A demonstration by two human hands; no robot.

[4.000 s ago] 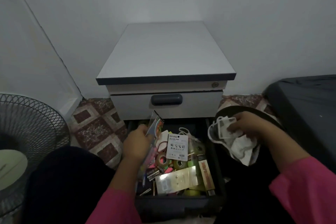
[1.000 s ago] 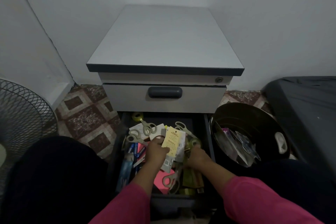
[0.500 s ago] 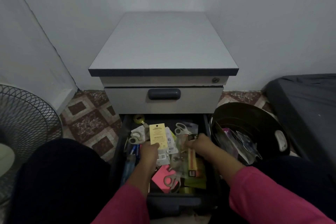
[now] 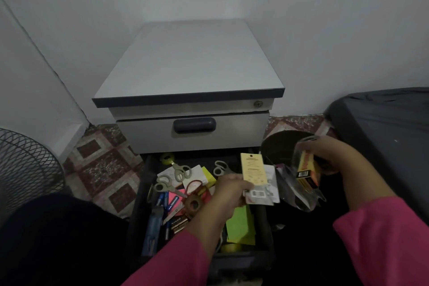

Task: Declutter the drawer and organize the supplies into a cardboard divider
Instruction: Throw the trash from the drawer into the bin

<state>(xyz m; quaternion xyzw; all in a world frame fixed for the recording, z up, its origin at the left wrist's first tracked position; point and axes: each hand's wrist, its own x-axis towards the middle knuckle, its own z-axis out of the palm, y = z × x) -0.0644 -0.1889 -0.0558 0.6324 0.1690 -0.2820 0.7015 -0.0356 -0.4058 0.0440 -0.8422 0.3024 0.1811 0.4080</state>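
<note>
1. Left hand (image 4: 228, 195) over drawer's (image 4: 264, 218) right edge, pinching yellow tag packets (image 4: 255, 176).
2. Right hand (image 4: 325, 155) above dark bin (image 4: 276, 146), gripping clear-wrapped orange box (image 4: 306, 169).
3. Scissors (image 4: 180, 170) near drawer's far-left corner.

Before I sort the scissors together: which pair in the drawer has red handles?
The red-handled scissors lie mid-drawer, just left of the left hand. The other three pairs, further back and left, have pale grey-green handles.

Left hand (image 4: 228, 194) pinching upward, right hand (image 4: 325, 155) curled, raised further right.
</note>
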